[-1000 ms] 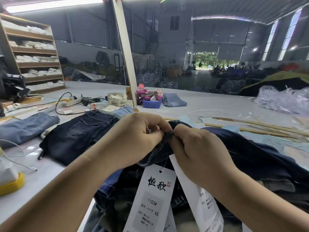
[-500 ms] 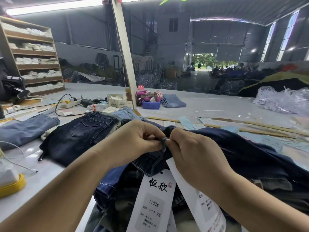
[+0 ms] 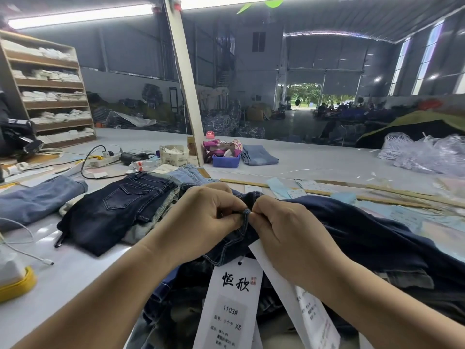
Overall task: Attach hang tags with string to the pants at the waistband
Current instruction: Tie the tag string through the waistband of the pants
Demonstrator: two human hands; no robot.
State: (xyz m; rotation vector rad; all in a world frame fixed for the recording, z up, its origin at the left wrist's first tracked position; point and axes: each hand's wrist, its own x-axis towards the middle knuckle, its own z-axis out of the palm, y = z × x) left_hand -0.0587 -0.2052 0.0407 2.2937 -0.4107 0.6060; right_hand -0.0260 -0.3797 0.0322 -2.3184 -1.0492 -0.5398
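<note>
Both hands, left hand [image 3: 206,217] and right hand [image 3: 284,230], pinch the belt loop [image 3: 247,213] of the dark pants [image 3: 364,230] on the worktop [image 3: 75,268], hang tags [image 3: 232,298] already dangling below it, so fastening the string seems nearly finished.

Pale grey desk [image 3: 314,157] carries: dark folded jeans [image 3: 118,207] left of centre, lighter jeans [image 3: 37,197] far left, white cable [image 3: 25,250] nr front-left edge, power strip [image 3: 105,159] w/ black cord, small carton [image 3: 174,154], blue tray [image 3: 226,160], folded light jeans [image 3: 259,154], clear plastic heap [image 3: 422,152] far right, wood strips [image 3: 327,192].
</note>
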